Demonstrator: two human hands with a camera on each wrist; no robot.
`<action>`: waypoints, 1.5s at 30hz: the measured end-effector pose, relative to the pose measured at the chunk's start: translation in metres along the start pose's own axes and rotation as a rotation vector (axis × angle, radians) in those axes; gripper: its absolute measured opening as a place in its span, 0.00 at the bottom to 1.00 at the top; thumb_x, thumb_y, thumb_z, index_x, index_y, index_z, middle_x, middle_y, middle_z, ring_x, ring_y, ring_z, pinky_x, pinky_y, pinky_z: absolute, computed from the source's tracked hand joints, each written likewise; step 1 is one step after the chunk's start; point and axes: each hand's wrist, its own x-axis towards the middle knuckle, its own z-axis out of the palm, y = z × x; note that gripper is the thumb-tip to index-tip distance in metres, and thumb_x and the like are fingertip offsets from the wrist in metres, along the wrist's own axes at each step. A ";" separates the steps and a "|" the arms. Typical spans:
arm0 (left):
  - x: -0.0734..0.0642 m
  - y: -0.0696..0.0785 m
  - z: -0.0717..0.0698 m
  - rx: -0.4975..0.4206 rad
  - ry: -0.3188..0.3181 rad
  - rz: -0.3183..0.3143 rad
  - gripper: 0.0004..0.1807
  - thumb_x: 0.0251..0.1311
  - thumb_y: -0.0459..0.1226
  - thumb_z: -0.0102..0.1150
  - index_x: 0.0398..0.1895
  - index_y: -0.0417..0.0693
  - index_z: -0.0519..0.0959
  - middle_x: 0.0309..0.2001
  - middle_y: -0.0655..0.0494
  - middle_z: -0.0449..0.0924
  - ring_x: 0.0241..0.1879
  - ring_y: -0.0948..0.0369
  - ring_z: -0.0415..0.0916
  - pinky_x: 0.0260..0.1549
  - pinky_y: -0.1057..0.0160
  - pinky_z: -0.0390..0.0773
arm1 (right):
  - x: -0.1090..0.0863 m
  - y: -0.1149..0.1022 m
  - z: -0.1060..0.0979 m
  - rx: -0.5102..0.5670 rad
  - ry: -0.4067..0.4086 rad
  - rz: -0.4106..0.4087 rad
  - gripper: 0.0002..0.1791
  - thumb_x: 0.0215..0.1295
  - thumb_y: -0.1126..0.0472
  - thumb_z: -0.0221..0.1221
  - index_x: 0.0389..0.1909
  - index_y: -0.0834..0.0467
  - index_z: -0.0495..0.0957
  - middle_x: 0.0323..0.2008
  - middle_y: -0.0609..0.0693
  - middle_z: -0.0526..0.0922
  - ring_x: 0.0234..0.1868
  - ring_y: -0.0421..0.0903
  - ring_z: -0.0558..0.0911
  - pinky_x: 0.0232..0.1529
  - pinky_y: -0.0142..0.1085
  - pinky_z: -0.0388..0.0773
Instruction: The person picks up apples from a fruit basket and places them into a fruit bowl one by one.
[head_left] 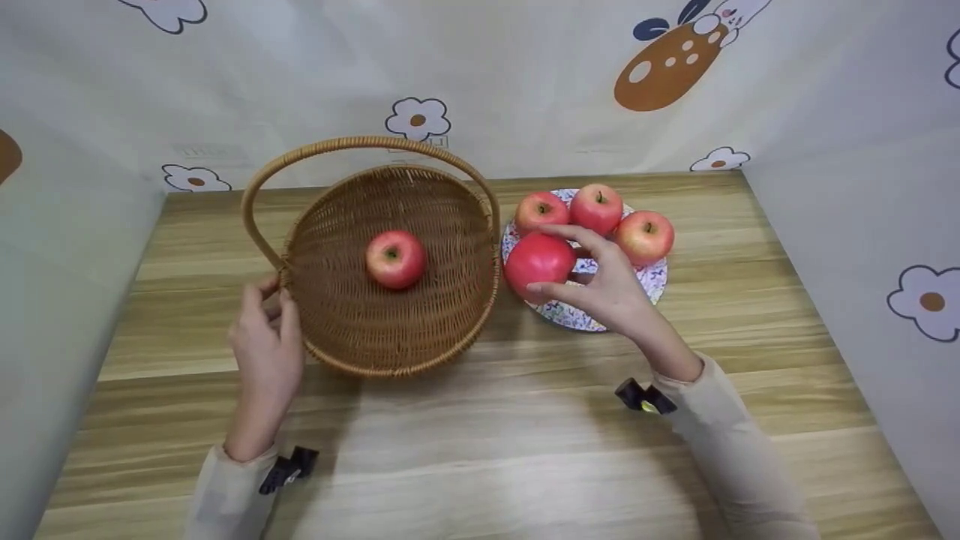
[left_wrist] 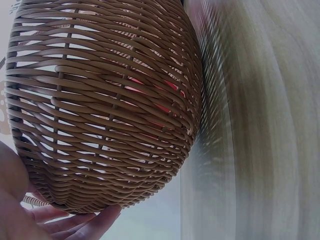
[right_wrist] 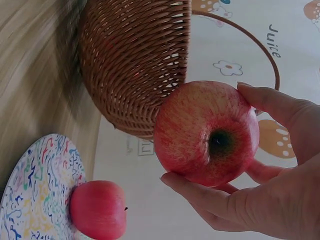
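Note:
In the head view my right hand point(head_left: 611, 289) grips a red apple point(head_left: 538, 264) between thumb and fingers, over the left part of a patterned plate point(head_left: 652, 289). The right wrist view shows that same apple point(right_wrist: 202, 132) raised above the plate, close beside the basket. My left hand point(head_left: 268, 345) holds the left rim of a brown wicker basket point(head_left: 337, 322), near the base of its arched handle point(head_left: 367, 142). Its fingers point(left_wrist: 102, 222) curl against the woven wall in the left wrist view. One red apple point(head_left: 396, 259) lies inside the basket.
Three more apples sit on the plate: one at the back left point(head_left: 540, 210), one at the back point(head_left: 597, 208) and one on the right point(head_left: 645, 238). A wood-grain table point(head_left: 465, 457) lies beneath. Pale patterned sheets point(head_left: 525, 97) enclose the back and sides.

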 end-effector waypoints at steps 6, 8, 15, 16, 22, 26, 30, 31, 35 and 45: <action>0.000 -0.001 0.001 0.010 0.023 0.032 0.16 0.76 0.30 0.47 0.55 0.23 0.76 0.58 0.28 0.81 0.45 0.33 0.86 0.36 0.89 0.71 | 0.003 0.010 -0.001 -0.022 0.021 -0.002 0.36 0.55 0.68 0.77 0.67 0.62 0.77 0.65 0.57 0.78 0.54 0.56 0.83 0.50 0.40 0.87; 0.000 -0.001 0.001 0.010 0.025 0.031 0.16 0.76 0.30 0.47 0.54 0.23 0.76 0.58 0.27 0.81 0.45 0.33 0.86 0.36 0.89 0.72 | 0.004 0.013 -0.002 -0.025 0.024 -0.004 0.37 0.54 0.69 0.77 0.67 0.62 0.78 0.65 0.57 0.78 0.55 0.55 0.83 0.50 0.40 0.87; 0.000 -0.001 0.002 0.007 0.023 0.027 0.16 0.76 0.29 0.47 0.55 0.22 0.76 0.59 0.26 0.81 0.45 0.32 0.86 0.37 0.89 0.72 | 0.007 0.025 -0.003 -0.054 0.042 -0.018 0.38 0.51 0.70 0.78 0.66 0.63 0.78 0.64 0.59 0.79 0.58 0.55 0.79 0.50 0.35 0.86; 0.000 -0.001 0.002 0.007 0.024 0.026 0.15 0.76 0.29 0.47 0.55 0.22 0.76 0.59 0.26 0.81 0.44 0.32 0.86 0.36 0.89 0.72 | 0.008 0.026 -0.003 -0.065 0.047 -0.020 0.38 0.51 0.70 0.78 0.65 0.63 0.78 0.64 0.59 0.79 0.58 0.54 0.79 0.49 0.33 0.85; 0.000 -0.002 0.002 0.004 0.034 0.035 0.15 0.76 0.28 0.47 0.54 0.22 0.76 0.58 0.26 0.81 0.44 0.32 0.86 0.36 0.90 0.72 | 0.011 0.036 -0.004 -0.121 0.064 -0.022 0.39 0.49 0.71 0.79 0.65 0.64 0.78 0.63 0.61 0.80 0.58 0.55 0.80 0.47 0.29 0.83; 0.001 -0.003 0.003 0.001 0.038 0.041 0.15 0.76 0.28 0.48 0.54 0.21 0.76 0.57 0.26 0.81 0.43 0.32 0.86 0.37 0.90 0.72 | 0.013 0.043 -0.005 -0.151 0.071 -0.017 0.39 0.49 0.71 0.79 0.66 0.65 0.77 0.63 0.62 0.80 0.57 0.56 0.80 0.46 0.29 0.83; 0.000 -0.003 0.003 -0.004 0.034 0.040 0.15 0.76 0.28 0.47 0.55 0.22 0.76 0.57 0.26 0.81 0.44 0.32 0.86 0.36 0.89 0.72 | 0.015 0.050 -0.005 -0.184 0.082 -0.027 0.40 0.47 0.72 0.79 0.66 0.65 0.78 0.62 0.62 0.80 0.53 0.54 0.80 0.44 0.33 0.81; 0.000 -0.003 0.002 -0.005 0.033 0.041 0.15 0.76 0.28 0.47 0.55 0.22 0.76 0.57 0.26 0.82 0.44 0.32 0.86 0.36 0.89 0.72 | 0.015 0.051 -0.005 -0.195 0.085 -0.033 0.40 0.47 0.72 0.79 0.65 0.65 0.78 0.61 0.62 0.80 0.52 0.53 0.79 0.43 0.34 0.80; 0.000 -0.003 0.002 -0.006 0.031 0.046 0.15 0.76 0.28 0.47 0.55 0.22 0.76 0.55 0.26 0.82 0.43 0.32 0.86 0.36 0.89 0.72 | 0.016 0.057 -0.005 -0.229 0.086 -0.047 0.41 0.45 0.73 0.79 0.65 0.65 0.78 0.60 0.62 0.81 0.46 0.51 0.77 0.40 0.37 0.78; 0.000 -0.002 0.001 0.003 0.022 0.039 0.15 0.76 0.29 0.47 0.55 0.23 0.76 0.57 0.27 0.82 0.44 0.33 0.86 0.37 0.89 0.72 | 0.021 0.065 -0.002 -0.253 0.073 -0.027 0.42 0.45 0.74 0.79 0.66 0.66 0.77 0.64 0.66 0.79 0.61 0.60 0.77 0.61 0.52 0.76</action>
